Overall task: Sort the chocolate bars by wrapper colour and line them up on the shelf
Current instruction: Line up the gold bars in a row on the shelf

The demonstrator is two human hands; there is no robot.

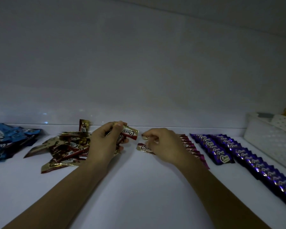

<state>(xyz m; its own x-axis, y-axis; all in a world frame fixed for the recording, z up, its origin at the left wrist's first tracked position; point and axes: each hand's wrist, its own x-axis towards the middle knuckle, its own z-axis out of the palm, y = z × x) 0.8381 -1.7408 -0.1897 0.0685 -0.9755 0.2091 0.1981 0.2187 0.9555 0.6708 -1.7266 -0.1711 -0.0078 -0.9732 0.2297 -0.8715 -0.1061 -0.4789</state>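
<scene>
My left hand (104, 142) grips a small stack of red-and-gold chocolate bars (130, 133) above the white shelf (139, 187). My right hand (162, 144) has its fingers curled, pinching the edge of one red-and-gold bar (143, 147) that lies flat on the shelf. A loose heap of red-and-gold bars (64, 149) sits left of my left hand. Behind my right hand runs a row of magenta bars (193, 149), partly hidden by the wrist. Two rows of purple bars (224, 151) stretch toward the right front.
A pile of blue bars (8, 139) lies at the far left. A white perforated plastic basket (271, 138) stands at the right end. The shelf's back wall (139, 80) rises just behind the bars.
</scene>
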